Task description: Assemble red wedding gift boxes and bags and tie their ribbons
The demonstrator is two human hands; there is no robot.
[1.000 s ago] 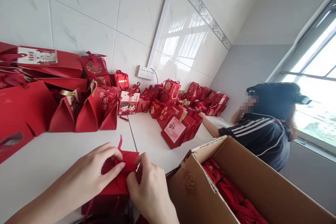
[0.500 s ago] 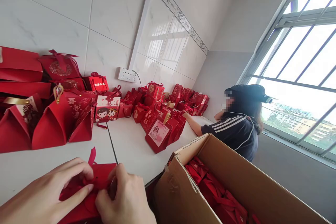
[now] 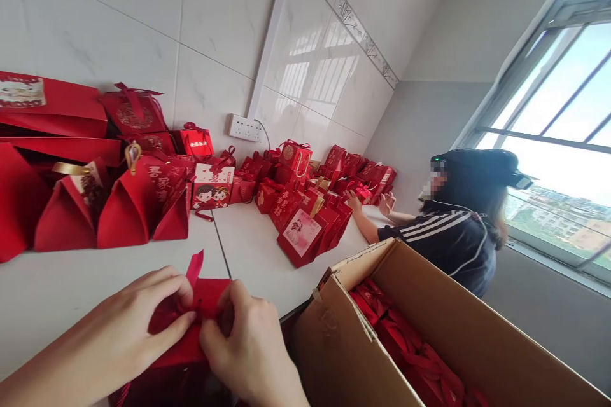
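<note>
A red gift box stands on the table right in front of me, partly covered by my hands. From its top a red ribbon sticks up. My left hand reaches in from the left, thumb and fingertips pinched together on the ribbon. On the box's right side, my right hand is closed with curled fingers at the ribbon and the top edge of the box; its fingertips are partly hidden.
An open cardboard box holding red gift boxes stands at my right. More red boxes line the white table along the tiled wall. Beyond sits a co-worker, hands at boxes near the window.
The view has shifted, so everything sits further right or higher. My hands stay on the box and ribbon, fingers slightly moved. The co-worker's second hand now shows, stretched towards the boxes.
</note>
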